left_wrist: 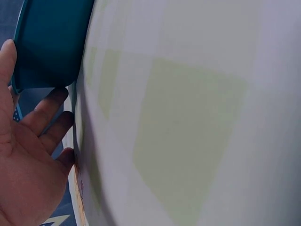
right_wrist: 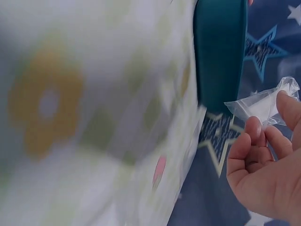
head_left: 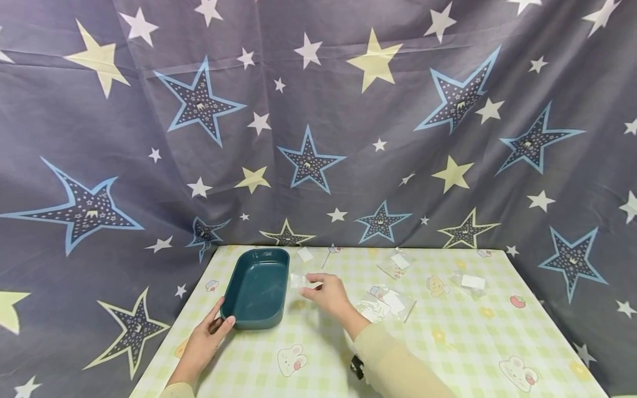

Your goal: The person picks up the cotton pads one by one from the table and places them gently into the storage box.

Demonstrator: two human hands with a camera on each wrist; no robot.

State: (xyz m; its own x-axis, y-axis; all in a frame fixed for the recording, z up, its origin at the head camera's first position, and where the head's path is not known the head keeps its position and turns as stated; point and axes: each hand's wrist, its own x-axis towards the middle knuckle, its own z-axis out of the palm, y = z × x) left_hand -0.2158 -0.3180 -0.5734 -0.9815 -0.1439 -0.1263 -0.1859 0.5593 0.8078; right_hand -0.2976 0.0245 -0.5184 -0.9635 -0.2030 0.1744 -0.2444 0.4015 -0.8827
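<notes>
A deep teal rectangular container (head_left: 256,298) with rounded corners stands at the table's left side. My left hand (head_left: 201,342) grips its near-left corner; in the left wrist view the thumb (left_wrist: 8,63) lies at the rim and the fingers bend by the corner. Just right of the container, my right hand (head_left: 328,296) pinches a small clear plastic bag (head_left: 298,281). The right wrist view shows this bag (right_wrist: 265,104), with something white in it, between thumb and fingertips, beside the container's outer wall (right_wrist: 220,52).
More clear bags with white labels lie on the checked tablecloth (head_left: 398,359): one bag (head_left: 305,254) behind my right hand, a larger bag (head_left: 385,304) by my right forearm, a bag (head_left: 400,260) at the back and another bag (head_left: 471,282) farther right. A star-patterned curtain (head_left: 318,110) hangs behind.
</notes>
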